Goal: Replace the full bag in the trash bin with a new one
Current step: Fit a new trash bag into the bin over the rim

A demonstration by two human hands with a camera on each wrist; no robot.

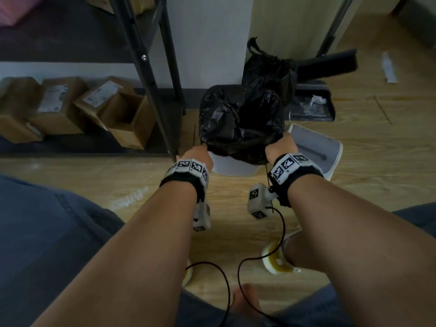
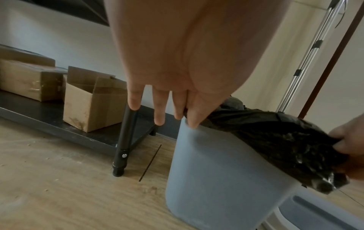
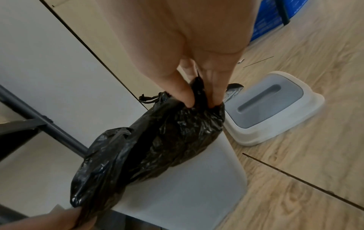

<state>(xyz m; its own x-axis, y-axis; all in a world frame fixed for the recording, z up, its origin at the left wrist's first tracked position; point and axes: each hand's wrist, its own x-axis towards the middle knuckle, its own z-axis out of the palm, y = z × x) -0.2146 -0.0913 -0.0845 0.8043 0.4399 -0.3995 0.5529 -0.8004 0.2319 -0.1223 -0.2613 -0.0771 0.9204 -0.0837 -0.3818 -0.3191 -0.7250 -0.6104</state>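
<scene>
Crinkled black plastic bin liner [image 1: 240, 121] draped over the pale grey plastic trash bin [image 1: 232, 166] at frame centre, left hand [image 1: 199, 155] pinching its near left edge, right hand [image 1: 280, 147] gripping its right edge with curled fingers [image 3: 182, 91], tied full black bag [image 1: 266, 72] behind, grey-and-white bin lid [image 1: 318, 152] on wooden floor at right.

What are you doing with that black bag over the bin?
A person is fitting a crinkly black plastic bag over the rim of a pale grey plastic trash bin. The left hand pinches the bag's edge at one side, the right hand at the other. The bin's white and grey lid lies on the wooden floor beside it, and a tied full black bag sits behind.
</scene>
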